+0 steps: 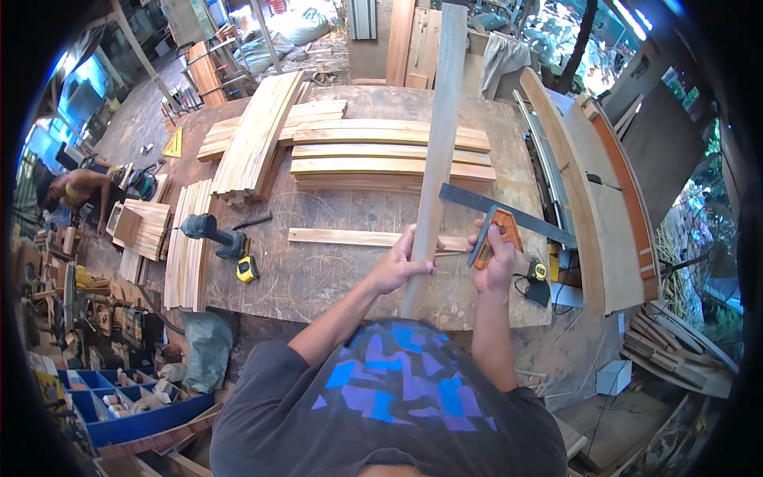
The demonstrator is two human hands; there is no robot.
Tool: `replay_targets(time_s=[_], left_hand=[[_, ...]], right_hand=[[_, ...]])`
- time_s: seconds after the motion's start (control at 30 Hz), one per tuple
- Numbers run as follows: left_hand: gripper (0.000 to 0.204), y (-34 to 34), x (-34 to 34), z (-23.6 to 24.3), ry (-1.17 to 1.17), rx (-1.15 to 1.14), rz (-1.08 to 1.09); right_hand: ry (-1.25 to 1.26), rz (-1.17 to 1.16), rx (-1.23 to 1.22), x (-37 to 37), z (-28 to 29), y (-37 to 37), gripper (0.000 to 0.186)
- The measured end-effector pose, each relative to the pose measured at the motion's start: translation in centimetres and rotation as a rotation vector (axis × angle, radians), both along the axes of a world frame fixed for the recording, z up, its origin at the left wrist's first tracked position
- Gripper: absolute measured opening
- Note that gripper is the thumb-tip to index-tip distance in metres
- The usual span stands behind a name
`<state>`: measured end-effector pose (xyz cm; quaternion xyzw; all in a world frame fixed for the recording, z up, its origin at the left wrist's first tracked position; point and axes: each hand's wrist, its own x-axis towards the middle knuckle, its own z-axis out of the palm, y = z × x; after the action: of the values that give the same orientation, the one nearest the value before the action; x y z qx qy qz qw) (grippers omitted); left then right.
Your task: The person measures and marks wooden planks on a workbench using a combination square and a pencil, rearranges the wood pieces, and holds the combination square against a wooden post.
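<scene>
My left hand [400,262] is closed around the lower part of a long greyish bar [445,103], which rises away from me over the workbench; whether it is wood or metal I cannot tell. Just right of it, my right hand [496,264] grips a combination square by its orange head [505,226]. The dark blade [531,223] of the square slants from beside the bar down to the right. Beneath my hands a single wooden strip [350,237] lies across the workbench [358,286], partly hidden by the bar and my left hand.
Stacked wooden strips [381,163] lie at the back, with more [187,254] at left. A cordless drill [226,241] and yellow tape measure [246,269] sit left; another tape measure [540,271] is right. Long boards [588,199] line the right side. A person [79,191] works far left.
</scene>
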<state>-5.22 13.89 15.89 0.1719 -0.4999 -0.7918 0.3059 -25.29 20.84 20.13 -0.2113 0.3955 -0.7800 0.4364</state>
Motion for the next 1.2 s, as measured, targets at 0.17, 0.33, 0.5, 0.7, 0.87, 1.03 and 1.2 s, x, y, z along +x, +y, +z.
replay_targets(time_s=[0.17,0.33,0.5,0.7,0.87,1.03,1.2], left_hand=[[0.066,0.1,-0.3,1.7,0.146,-0.029,0.022],[0.049,-2.2,-1.8,5.6,0.161,0.053,0.045],[0.043,-3.1,-3.2,6.6,0.077,-0.08,0.133],[0.036,-2.5,-3.6,8.4,0.099,-0.111,0.135],[0.035,-2.9,-3.8,9.7,0.144,-0.143,0.11],[0.025,-2.5,-4.3,10.1,0.141,-0.211,0.127],[0.023,-1.4,-4.0,10.4,0.156,-0.212,0.156]], right_hand=[[0.066,0.003,-0.01,0.5,0.3,0.6,0.024],[0.144,-0.038,0.022,0.7,1.6,1.4,0.024],[0.182,-0.092,-0.01,0.5,3.6,1.8,0.021],[0.2,-0.139,-0.015,0.1,4.3,2.4,0.022],[0.237,-0.16,0.011,0.1,5.3,2.5,0.021],[0.236,-0.174,-0.001,0.3,5.9,2.6,0.02],[0.21,-0.155,-0.051,0.3,6.3,2.8,0.022]])
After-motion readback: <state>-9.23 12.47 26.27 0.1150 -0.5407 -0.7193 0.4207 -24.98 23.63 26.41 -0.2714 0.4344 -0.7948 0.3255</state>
